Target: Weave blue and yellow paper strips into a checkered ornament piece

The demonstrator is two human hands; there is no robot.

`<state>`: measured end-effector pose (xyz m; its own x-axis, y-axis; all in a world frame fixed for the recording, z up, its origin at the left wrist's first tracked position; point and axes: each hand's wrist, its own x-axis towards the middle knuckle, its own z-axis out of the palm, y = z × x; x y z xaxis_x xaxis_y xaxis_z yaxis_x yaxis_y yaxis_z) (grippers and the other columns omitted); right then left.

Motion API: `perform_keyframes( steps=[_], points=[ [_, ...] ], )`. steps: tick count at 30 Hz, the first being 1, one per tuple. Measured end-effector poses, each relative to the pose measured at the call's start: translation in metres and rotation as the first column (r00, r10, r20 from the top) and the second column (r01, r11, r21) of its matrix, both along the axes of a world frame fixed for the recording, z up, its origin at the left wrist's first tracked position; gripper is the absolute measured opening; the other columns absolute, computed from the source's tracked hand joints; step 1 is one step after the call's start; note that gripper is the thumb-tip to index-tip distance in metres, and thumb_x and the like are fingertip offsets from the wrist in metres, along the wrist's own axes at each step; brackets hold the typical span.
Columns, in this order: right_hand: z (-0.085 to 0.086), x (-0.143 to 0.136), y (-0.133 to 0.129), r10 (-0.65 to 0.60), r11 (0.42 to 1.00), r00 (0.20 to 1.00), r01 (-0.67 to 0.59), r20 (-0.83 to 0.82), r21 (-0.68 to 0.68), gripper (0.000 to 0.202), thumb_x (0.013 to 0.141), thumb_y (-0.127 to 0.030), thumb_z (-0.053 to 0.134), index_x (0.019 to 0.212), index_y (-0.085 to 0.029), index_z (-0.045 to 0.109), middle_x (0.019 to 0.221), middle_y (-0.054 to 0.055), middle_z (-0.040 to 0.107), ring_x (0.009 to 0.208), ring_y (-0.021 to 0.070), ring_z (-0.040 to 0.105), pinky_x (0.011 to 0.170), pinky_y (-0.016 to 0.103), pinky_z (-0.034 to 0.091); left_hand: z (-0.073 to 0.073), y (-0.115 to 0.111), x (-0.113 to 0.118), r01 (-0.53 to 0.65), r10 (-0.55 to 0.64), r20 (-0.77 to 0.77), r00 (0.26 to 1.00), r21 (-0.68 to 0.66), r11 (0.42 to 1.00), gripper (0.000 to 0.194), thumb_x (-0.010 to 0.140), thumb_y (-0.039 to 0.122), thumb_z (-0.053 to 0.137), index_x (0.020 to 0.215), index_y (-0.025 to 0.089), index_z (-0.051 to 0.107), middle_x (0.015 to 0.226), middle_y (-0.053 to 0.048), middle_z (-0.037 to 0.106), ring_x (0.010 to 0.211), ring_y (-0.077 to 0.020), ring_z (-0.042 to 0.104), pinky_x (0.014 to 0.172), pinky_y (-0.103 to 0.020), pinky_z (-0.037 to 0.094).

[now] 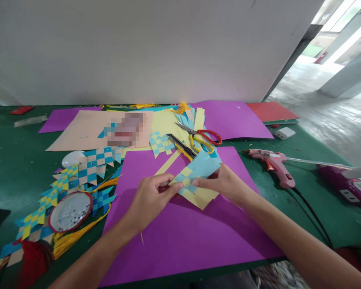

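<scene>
Between my two hands is a piece of woven paper strips (187, 182), light blue and pale yellow in a checker pattern. My left hand (156, 190) pinches its left corner between thumb and fingers. On the right side, my right hand (221, 182) grips it with the thumb on top and the fingers behind, partly hidden. Loose blue ends fan out toward the upper right, yellow ends toward the lower right. Under the hands lies a purple sheet (180, 249). Just beyond are a box cutter (182, 146), scissors (203, 132) and a separate woven piece (161, 143).
At left lie several woven paper fish (92, 164), a round dish (70, 212) with small dark bits, and a yellow tassel (74, 241). On the right are a pink glue gun (273, 162), its cord, and a purple power strip (345, 182). A pale wall (138, 52) stands behind.
</scene>
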<state>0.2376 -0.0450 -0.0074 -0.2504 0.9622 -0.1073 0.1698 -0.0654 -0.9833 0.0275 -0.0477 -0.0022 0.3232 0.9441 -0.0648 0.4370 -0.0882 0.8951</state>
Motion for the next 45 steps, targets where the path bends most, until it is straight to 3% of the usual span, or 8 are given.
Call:
perform_keyframes(
  steps=[3,8,10,15,22,26,32,45],
  points=[
    [0.002,-0.001,-0.003,-0.08,0.937,0.991,0.037,0.111,0.346,0.017,0.081,-0.033,0.067,0.079,-0.017,0.072,0.076,0.004,0.072,0.07,0.0192,0.067,0.06,0.03,0.054,-0.002,0.002,0.001,-0.019,0.047,0.187,0.981,-0.146,0.989,0.031,0.083,0.046,0.064,0.094,0.018,0.066,0.076,-0.001,0.066,0.071,-0.0154,0.062,0.063,-0.022,0.048],
    [0.005,0.005,-0.007,-0.29,0.348,0.884,-0.258,0.365,0.901,0.019,0.087,-0.013,0.058,0.1,-0.02,0.071,0.101,0.007,0.073,0.103,0.0224,0.065,0.086,0.039,0.049,-0.002,0.003,0.001,0.167,0.07,0.452,0.889,-0.463,0.871,0.042,0.087,0.052,0.055,0.101,0.014,0.067,0.095,-0.01,0.073,0.084,-0.0216,0.069,0.076,-0.032,0.054],
    [0.004,0.008,-0.005,-0.348,0.278,0.817,-0.378,0.459,0.883,0.022,0.089,-0.012,0.056,0.104,-0.021,0.069,0.106,0.007,0.072,0.109,0.0223,0.062,0.088,0.039,0.048,-0.001,0.004,0.0,0.132,0.087,0.422,0.902,-0.463,0.877,0.036,0.083,0.046,0.065,0.101,0.014,0.067,0.095,-0.009,0.074,0.086,-0.0213,0.069,0.078,-0.031,0.054],
    [0.001,0.018,0.007,-0.45,0.439,0.743,-0.298,0.495,0.847,0.029,0.088,-0.009,0.051,0.11,-0.019,0.067,0.108,0.009,0.07,0.106,0.0232,0.062,0.089,0.041,0.048,0.0,0.008,-0.005,0.087,0.035,0.281,0.959,-0.409,0.908,0.044,0.081,0.039,0.068,0.116,0.014,0.061,0.096,-0.009,0.074,0.086,-0.0225,0.07,0.076,-0.032,0.055],
    [0.01,0.046,0.016,-0.671,0.479,0.664,0.049,0.33,0.876,0.024,0.09,-0.012,0.049,0.1,-0.019,0.07,0.09,0.005,0.072,0.084,0.018,0.067,0.078,0.033,0.052,0.012,0.002,-0.018,0.058,-0.086,-0.341,0.936,-0.091,0.994,0.058,0.086,0.057,0.053,0.131,0.021,0.055,0.075,-0.002,0.069,0.063,-0.0205,0.067,0.058,-0.03,0.05],
    [0.017,0.045,0.001,-0.66,0.505,0.591,-0.108,0.464,0.856,0.019,0.09,-0.016,0.052,0.097,-0.017,0.07,0.093,0.007,0.072,0.092,0.0234,0.064,0.084,0.042,0.05,0.016,0.0,-0.033,0.163,0.018,-0.59,0.807,0.252,0.954,0.053,0.09,0.057,0.048,0.131,0.025,0.056,0.109,-0.007,0.069,0.099,-0.028,0.064,0.082,-0.042,0.051],
    [0.006,-0.002,-0.037,-0.273,0.578,0.681,-0.448,0.679,0.682,0.024,0.091,-0.02,0.053,0.11,-0.014,0.067,0.112,0.011,0.069,0.107,0.0238,0.062,0.091,0.04,0.053,-0.008,0.006,-0.051,0.58,-0.296,-0.607,0.738,0.345,0.738,0.037,0.096,0.04,0.047,0.128,0.027,0.059,0.144,-0.002,0.05,0.137,-0.023,0.04,0.114,-0.044,0.032],
    [-0.017,-0.002,-0.057,-0.194,0.544,0.624,-0.573,0.757,0.612,0.036,0.093,-0.027,0.053,0.122,-0.008,0.062,0.128,0.015,0.062,0.122,0.0271,0.056,0.102,0.045,0.05,-0.015,-0.002,-0.046,0.607,-0.217,-0.642,0.736,0.481,0.633,0.033,0.096,0.021,0.044,0.125,0.019,0.061,0.138,-0.007,0.056,0.137,-0.0235,0.039,0.114,-0.048,0.033]
  ],
)
